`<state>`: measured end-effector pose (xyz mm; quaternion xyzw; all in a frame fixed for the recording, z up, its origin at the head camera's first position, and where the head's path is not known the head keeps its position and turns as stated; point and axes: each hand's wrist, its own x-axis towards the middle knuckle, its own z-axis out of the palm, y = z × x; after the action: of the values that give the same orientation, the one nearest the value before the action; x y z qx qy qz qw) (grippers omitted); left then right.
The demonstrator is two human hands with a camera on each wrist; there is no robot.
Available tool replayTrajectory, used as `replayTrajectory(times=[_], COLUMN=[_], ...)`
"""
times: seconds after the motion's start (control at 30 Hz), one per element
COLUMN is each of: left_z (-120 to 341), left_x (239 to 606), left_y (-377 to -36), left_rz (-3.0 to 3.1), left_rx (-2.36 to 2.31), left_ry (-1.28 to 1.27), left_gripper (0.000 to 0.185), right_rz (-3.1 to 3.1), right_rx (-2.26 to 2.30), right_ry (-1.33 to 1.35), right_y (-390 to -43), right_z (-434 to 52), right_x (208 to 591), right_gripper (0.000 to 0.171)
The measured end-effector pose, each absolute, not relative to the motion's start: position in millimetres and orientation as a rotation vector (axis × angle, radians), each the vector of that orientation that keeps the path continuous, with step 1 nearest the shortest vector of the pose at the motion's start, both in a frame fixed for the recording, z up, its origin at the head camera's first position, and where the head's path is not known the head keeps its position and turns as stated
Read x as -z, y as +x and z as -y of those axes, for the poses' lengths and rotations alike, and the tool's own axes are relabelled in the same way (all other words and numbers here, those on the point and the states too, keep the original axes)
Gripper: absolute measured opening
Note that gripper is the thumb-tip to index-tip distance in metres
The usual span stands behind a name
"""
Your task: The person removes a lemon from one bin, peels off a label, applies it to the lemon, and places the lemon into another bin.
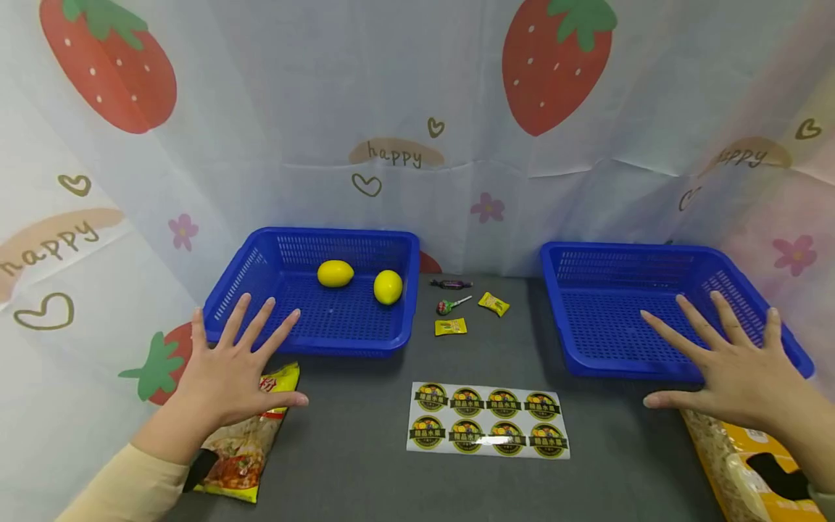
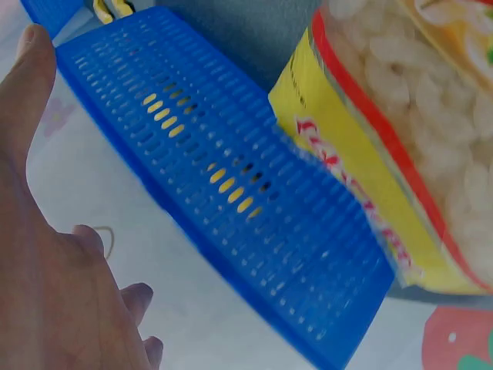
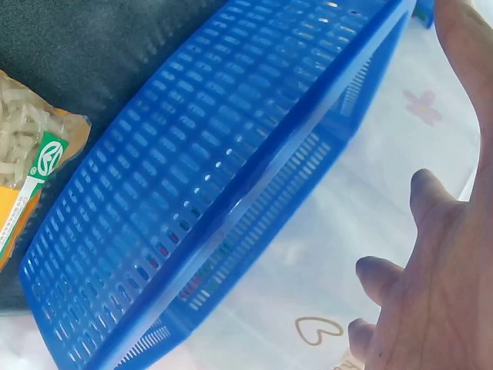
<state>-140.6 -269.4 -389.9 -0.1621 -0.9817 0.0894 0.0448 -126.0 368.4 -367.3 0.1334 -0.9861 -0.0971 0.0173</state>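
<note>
Two baskets (image 1: 404, 290) (image 1: 554, 304); two lemons (image 1: 335, 273) (image 1: 388, 287); two snack bags (image 1: 244, 449) (image 1: 730, 464); one sticker sheet (image 1: 488, 420).

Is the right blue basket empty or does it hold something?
Empty. The head view shows only bare mesh floor in the right basket; the two lemons lie in the left basket.

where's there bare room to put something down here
The right basket holds nothing. Bare grey table lies between the left snack bag and the sticker sheet, and again between the sheet and the right snack bag. The left basket has room in front of its two lemons. It is crowded between the baskets, where the candies lie.
</note>
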Motion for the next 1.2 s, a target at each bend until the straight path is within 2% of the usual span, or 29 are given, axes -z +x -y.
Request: replayTrajectory(times=[0.57,0.73,1.03,1.2], left_z=[266,262,246,242], left_x=[380,377,370,365], left_y=[-146,-151,-165,-178], left_rz=[3.048,3.1,3.113,3.052], left_rx=[-0.226,-0.049,0.418,0.662], left_ry=[-0.495,-0.546,-0.637,-0.682], left_gripper=[0.115,0.101,0.08,0.069], right_rz=[3.091,3.034,2.886,2.846], right_rx=[0.149,-0.06,-0.432,-0.621], right_ry=[0.43,0.518,0.539,0.613], right_y=[-136,-142,-152,-162], right_z=[-350,-333,-283,-249], right_x=[363,354,345,348], right_gripper=[0.114,0.109,0.081,0.077])
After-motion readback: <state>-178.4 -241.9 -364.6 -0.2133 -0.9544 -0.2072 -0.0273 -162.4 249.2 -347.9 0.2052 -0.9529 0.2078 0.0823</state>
